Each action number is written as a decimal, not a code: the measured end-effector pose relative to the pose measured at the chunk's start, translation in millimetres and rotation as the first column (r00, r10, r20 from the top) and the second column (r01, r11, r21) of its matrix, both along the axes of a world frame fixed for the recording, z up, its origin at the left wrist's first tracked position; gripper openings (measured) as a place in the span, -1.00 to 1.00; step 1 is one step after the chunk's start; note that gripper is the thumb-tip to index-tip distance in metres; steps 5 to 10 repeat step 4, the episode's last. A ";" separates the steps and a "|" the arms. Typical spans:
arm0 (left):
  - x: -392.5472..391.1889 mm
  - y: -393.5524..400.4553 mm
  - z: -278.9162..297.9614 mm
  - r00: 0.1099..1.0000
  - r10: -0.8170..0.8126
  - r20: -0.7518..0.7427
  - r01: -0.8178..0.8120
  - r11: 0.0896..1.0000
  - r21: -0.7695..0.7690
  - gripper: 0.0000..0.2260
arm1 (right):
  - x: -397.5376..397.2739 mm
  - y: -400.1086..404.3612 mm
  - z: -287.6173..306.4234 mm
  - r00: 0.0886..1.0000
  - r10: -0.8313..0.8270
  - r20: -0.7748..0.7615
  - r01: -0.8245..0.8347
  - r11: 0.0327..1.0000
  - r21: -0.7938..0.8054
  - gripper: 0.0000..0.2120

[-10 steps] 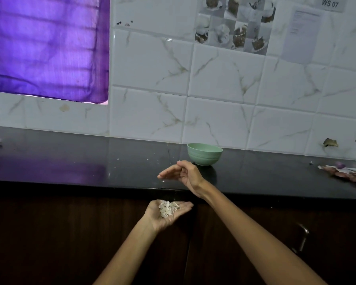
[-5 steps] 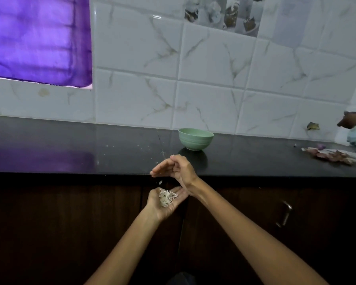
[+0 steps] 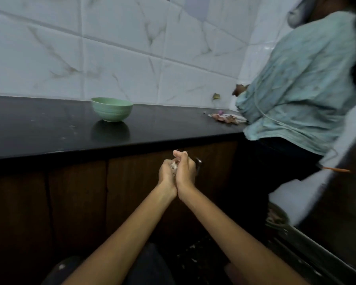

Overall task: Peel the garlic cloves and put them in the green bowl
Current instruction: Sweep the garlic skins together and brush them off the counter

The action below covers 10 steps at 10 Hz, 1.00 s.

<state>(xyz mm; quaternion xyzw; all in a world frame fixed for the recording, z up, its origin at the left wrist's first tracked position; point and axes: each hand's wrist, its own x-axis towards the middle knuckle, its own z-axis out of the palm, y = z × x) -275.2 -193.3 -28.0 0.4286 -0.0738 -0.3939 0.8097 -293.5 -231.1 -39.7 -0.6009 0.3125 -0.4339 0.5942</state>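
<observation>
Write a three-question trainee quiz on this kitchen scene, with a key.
1. True or false: the green bowl stands on the black counter.
2. What shows between the left hand and right hand?
A) garlic skins B) a knife C) a spoon
3. Which side of the picture is the second person on?

Key: 1 true; 2 A; 3 right.

Black, glossy worktop (image 3: 49,128) running along the tiled wall, speckled with pale crumbs. Bearing a green bowl (image 3: 112,109), upright, mirrored in the surface beneath. Further right, near the wall, carrying a scatter of pinkish peels (image 3: 224,118) and a small purple piece (image 3: 221,112).
</observation>
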 end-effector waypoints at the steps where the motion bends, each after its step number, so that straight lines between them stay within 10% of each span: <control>1: -45.9 -35.3 -0.8 0.993 -0.120 -0.018 0.120 0.993 -0.017 -0.72 | -49.8 -34.4 1.9 0.994 -0.101 0.048 0.094 0.987 0.133 -0.78; 4: -195.9 -125.2 -33.7 0.923 -0.354 -0.152 0.345 0.935 -0.079 -0.63 | -211.0 -108.8 -30.4 0.919 -0.314 0.239 0.240 0.925 0.294 -0.68; 10: -195.9 -125.2 -33.7 0.923 -0.354 -0.152 0.345 0.935 -0.079 -0.63 | -211.0 -108.8 -30.4 0.919 -0.314 0.239 0.240 0.925 0.294 -0.68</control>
